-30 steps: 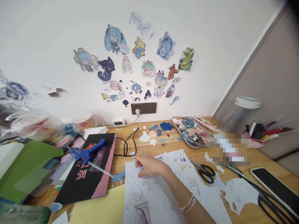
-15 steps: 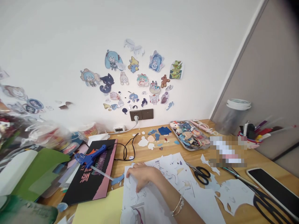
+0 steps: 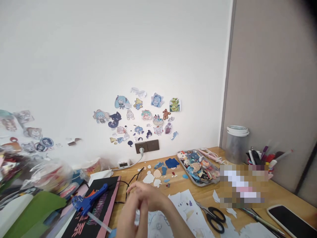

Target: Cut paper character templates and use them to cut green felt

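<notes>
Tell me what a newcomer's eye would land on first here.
Probably the cut-outs clustered on the wall above the socket. Next, the blue glue gun lying across the black board at left. Then the left hand and right hand, close together over the papers at bottom centre.

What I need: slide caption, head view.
Left hand and right hand together over white sketched paper, near blue plastic glue gun.

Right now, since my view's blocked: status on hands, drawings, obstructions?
Left hand and right hand overlapping, grip hidden. Sketched sheet partly covered by them. Blue glue gun left, black-handled scissors right; neither blocking the hands.
</notes>
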A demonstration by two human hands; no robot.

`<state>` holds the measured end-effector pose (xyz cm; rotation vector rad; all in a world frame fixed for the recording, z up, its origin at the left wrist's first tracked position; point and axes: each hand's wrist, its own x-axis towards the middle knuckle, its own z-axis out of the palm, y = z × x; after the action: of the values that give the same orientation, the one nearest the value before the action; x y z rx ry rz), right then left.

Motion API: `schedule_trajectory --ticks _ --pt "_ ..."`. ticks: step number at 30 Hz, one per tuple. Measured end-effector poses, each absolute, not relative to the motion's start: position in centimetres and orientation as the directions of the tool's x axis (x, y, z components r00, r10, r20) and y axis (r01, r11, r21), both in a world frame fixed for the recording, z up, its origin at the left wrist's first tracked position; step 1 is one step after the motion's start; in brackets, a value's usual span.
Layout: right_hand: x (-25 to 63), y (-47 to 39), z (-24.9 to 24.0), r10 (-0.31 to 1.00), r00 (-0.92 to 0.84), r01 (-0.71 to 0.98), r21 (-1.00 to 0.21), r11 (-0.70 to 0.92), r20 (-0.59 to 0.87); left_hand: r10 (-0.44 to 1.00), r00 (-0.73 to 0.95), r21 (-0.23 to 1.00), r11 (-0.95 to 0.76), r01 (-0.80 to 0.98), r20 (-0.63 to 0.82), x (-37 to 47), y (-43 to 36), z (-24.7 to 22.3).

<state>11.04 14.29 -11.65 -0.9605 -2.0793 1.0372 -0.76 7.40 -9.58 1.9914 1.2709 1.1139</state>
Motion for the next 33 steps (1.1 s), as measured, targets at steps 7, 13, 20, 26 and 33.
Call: schedule_trajectory --ticks 7,13,20,26,33 --pt "14.4 11.6 -7.0 0.882 -0.350 0.186 -0.899 0.396 0.316 0.860 0.142 0.587 -0.447 0.675 0.490 -2.1 11.1 -7.4" --pt "16.3 12.4 -7.4 0.946 -0.196 0.187 -0.937 0.296 0.259 0.937 0.155 0.777 -0.346 0.527 0.312 -0.2 12.3 -9.8" --pt "21.9 13.5 -9.5 0.966 0.189 0.349 -0.932 0.099 0.174 0.925 0.375 0.611 -0.334 0.718 0.065 5.3 12.4 -15.5" --pt "25.2 12.3 -9.7 0.931 0.334 0.374 -0.928 0.012 0.147 0.915 0.385 0.409 -0.309 0.859 -0.117 8.0 11.5 -17.2" --pt "25.8 11.8 -9.7 0.898 0.408 0.316 -0.948 0.027 0.162 0.919 0.383 0.507 -0.287 0.813 -0.093 8.5 12.2 -17.7"
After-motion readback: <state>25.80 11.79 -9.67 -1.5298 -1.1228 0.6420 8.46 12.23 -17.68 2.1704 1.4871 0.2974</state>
